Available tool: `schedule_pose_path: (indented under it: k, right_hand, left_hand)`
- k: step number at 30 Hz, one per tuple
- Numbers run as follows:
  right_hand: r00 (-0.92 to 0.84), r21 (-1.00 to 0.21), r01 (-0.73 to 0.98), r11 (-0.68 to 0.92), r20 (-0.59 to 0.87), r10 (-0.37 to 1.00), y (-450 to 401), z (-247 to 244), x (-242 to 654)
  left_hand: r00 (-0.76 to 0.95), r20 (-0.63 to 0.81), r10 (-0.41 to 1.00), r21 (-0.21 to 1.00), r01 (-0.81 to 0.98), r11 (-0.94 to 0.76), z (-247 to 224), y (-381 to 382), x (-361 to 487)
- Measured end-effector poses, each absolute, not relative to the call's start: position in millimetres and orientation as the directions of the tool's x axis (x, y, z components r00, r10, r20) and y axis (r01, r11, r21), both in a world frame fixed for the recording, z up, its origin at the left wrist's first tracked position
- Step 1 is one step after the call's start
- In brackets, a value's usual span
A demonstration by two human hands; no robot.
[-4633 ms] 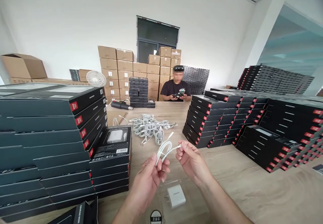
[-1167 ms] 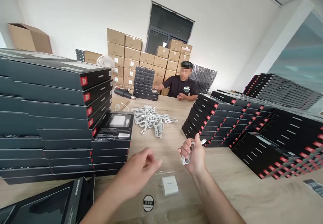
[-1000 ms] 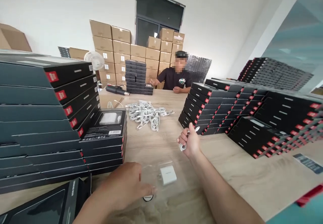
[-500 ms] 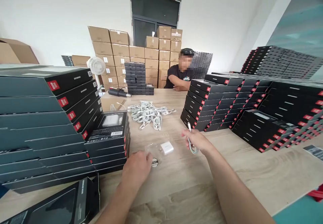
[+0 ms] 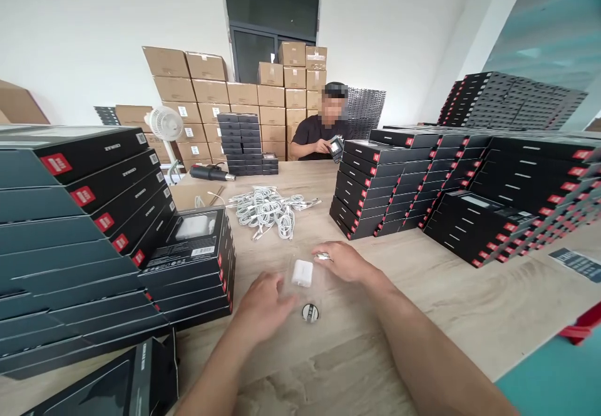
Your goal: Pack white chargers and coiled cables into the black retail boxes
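A white charger block (image 5: pixel 302 273) sits in a clear plastic tray (image 5: pixel 323 284) on the wooden table in front of me. The tray's outline is faint, and a round black-and-white label (image 5: pixel 310 313) shows near its front end. My left hand (image 5: pixel 263 306) is just left of the tray, thumb and fingers apart, holding nothing I can see. At the tray's far right corner, my right hand (image 5: pixel 346 262) is closed on a white cable (image 5: pixel 323 256); only a bit of the cable shows, the rest hidden by the hand.
A pile of white cables (image 5: pixel 270 209) lies farther back. Stacked black boxes stand left (image 5: pixel 188 259) and right (image 5: pixel 375 184). A heat gun (image 5: pixel 211 172) and a fan (image 5: pixel 164 123) are behind. Across the table, a person (image 5: pixel 314 136) holds a small black box (image 5: pixel 336 148).
My right hand has moved left to the tray with the cable. The charger now sits upright in the turned tray, and my left hand has opened. The person opposite now holds a box.
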State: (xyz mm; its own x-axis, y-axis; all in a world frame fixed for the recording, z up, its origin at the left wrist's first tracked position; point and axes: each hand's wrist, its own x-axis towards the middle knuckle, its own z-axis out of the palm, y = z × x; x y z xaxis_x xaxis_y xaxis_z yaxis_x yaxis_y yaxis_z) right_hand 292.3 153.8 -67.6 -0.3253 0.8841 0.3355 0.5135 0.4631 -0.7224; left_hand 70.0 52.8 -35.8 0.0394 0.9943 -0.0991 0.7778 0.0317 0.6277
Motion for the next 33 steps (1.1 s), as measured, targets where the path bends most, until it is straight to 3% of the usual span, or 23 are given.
schedule_pose_path:
  k: [3, 5, 8, 10, 12, 14, 16, 18, 23, 25, 28, 30, 33]
  right_hand:
    - [-0.403, -0.646, 0.537, 0.543, 0.369, 0.838, 153, -64, 283]
    - [-0.429, -0.574, 0.561, 0.597, 0.415, 0.802, 153, -62, 279]
    - [-0.432, -0.535, 0.534, 0.655, 0.493, 0.755, 153, -60, 278]
    - [-0.302, -0.649, 0.445, 0.617, 0.54, 0.785, 154, -60, 276]
    - [-0.053, -0.826, 0.254, 0.502, 0.507, 0.86, 154, -60, 272]
    - [0.12, -0.933, -0.01, 0.361, 0.357, 0.926, 149, -61, 263]
    - [0.116, -0.95, -0.162, 0.268, 0.252, 0.961, 139, -64, 251]
    - [0.069, -0.953, -0.124, 0.276, 0.269, 0.961, 126, -68, 237]
    - [0.076, -0.86, 0.165, 0.483, 0.5, 0.863, 107, -82, 210]
    - [-0.015, -0.823, 0.238, 0.515, 0.528, 0.849, 111, -85, 205]
    - [-0.204, -0.856, 0.256, 0.449, 0.406, 0.891, 119, -84, 211]
    - [-0.385, -0.932, 0.147, 0.331, 0.254, 0.887, 123, -79, 224]
    - [-0.611, -0.998, -0.058, 0.029, 0.058, 0.79, 129, -71, 250]
  left_hand:
    - [0.08, -0.108, 0.991, 0.832, 0.553, 0.046, -42, 56, 73]
    - [0.124, -0.209, 0.97, 0.963, 0.198, 0.183, -46, 57, 75]
    - [0.283, -0.35, 0.893, 0.866, -0.266, 0.423, -53, 57, 79]
    - [0.256, -0.357, 0.898, 0.796, -0.42, 0.436, -56, 58, 83]
    - [0.135, -0.336, 0.932, 0.772, -0.528, 0.354, -57, 59, 86]
    - [0.049, -0.312, 0.949, 0.762, -0.584, 0.281, -55, 59, 88]
    - [0.01, -0.3, 0.954, 0.751, -0.614, 0.243, -54, 59, 89]
    - [-0.005, -0.29, 0.957, 0.729, -0.648, 0.218, -54, 59, 91]
    - [-0.009, -0.15, 0.989, 0.673, -0.734, 0.095, -64, 57, 93]
    - [-0.063, -0.089, 0.994, 0.703, -0.711, 0.018, -68, 58, 90]
    - [-0.159, -0.076, 0.984, 0.767, -0.641, -0.044, -72, 62, 81]
    - [-0.2, -0.086, 0.976, 0.783, -0.619, -0.058, -73, 64, 77]
    - [-0.231, -0.096, 0.968, 0.775, -0.628, -0.073, -73, 67, 75]
